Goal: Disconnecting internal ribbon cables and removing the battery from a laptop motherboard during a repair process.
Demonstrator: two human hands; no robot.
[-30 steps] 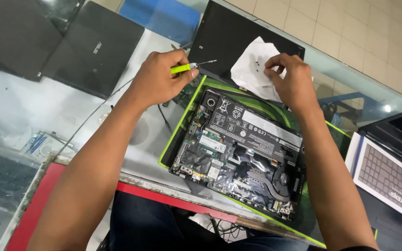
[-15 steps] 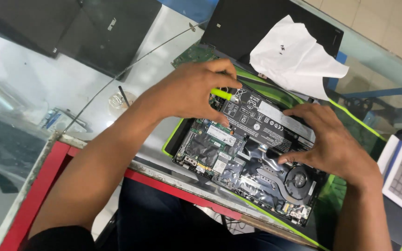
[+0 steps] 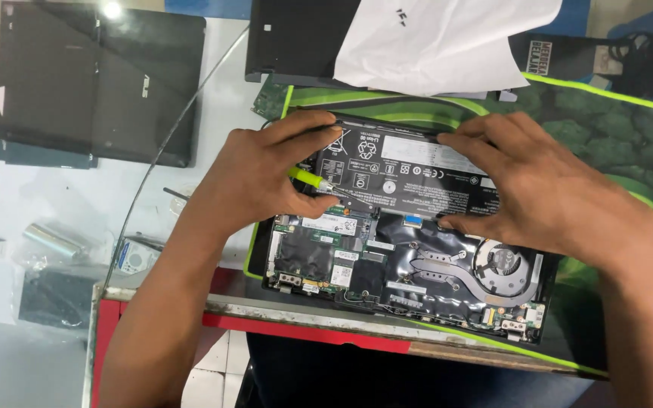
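Note:
An opened laptop (image 3: 387, 272) lies with its boards, heat pipe and fan (image 3: 499, 261) exposed. Its long black battery (image 3: 410, 170) sits along the far side. My left hand (image 3: 262, 170) grips the battery's left end while also holding a small yellow-green screwdriver (image 3: 307, 179) between its fingers. My right hand (image 3: 538, 181) clasps the battery's right end, thumb on the near edge and fingers over the far edge.
The laptop rests on a green-edged mat (image 3: 614, 128) on a glass counter. A white sheet of paper (image 3: 447, 41) lies on a black laptop at the back. Another closed dark laptop (image 3: 92, 83) is at far left. The counter's red front edge (image 3: 281, 325) runs below.
The view has swung more directly over the laptop. My right hand came from the fan area up to the battery's right end; my left hand now grips its left end.

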